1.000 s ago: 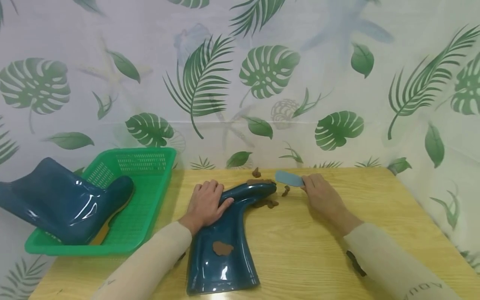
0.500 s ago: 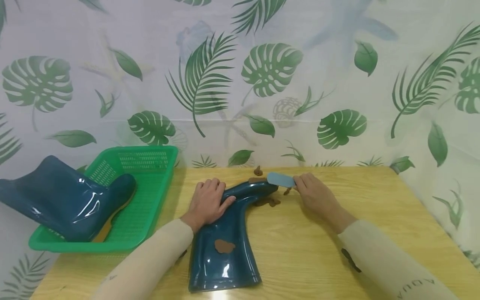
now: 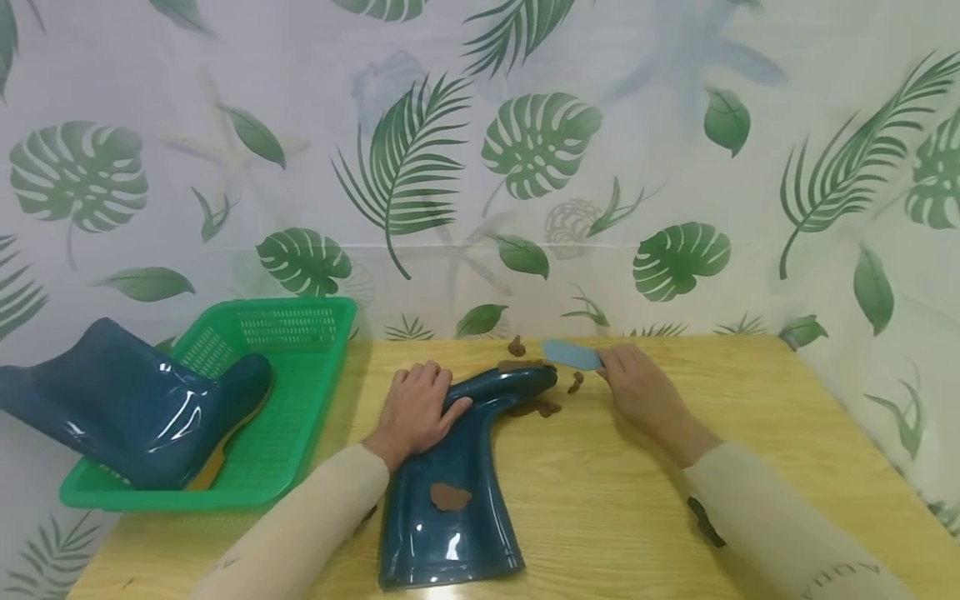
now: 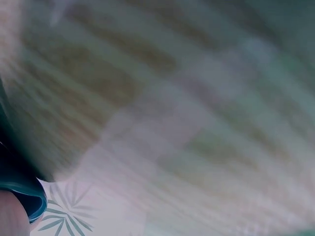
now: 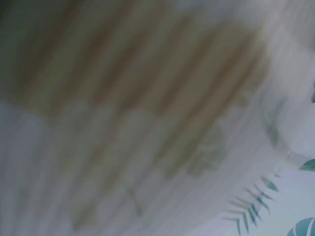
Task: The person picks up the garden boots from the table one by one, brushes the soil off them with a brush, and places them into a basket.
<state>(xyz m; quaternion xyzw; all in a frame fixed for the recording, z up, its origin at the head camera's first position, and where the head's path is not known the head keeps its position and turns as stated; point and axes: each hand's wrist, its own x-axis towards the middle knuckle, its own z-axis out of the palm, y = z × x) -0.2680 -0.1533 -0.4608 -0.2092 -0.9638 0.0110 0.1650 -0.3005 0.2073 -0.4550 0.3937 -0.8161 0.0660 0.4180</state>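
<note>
A dark blue rubber boot (image 3: 450, 533) lies on its side on the wooden table in the head view. Its toe points right, and its sole edge faces the wall. My left hand (image 3: 416, 408) grips it near the heel, with the thumb across it. Brown mud-like patches mark the shaft (image 3: 450, 497) and the sole edge (image 3: 519, 365). My right hand (image 3: 637, 387) holds a flat light-blue scraper (image 3: 572, 354), its blade over the toe end. Whether blade and boot touch is unclear. Both wrist views are mostly blurred; part of the boot (image 4: 22, 182) shows in the left one.
Brown crumbs (image 3: 516, 346) lie behind the boot, with more beside the toe (image 3: 576, 382) and below it (image 3: 547, 408). To the left stands a green plastic basket (image 3: 311, 400), with a second blue boot (image 3: 157, 417) leaning in it. A leaf-patterned sheet (image 3: 450, 183) hangs behind the table.
The scraper moved left over the boot's toe, then drew back slightly to the right. My left hand and the boot have kept their places.
</note>
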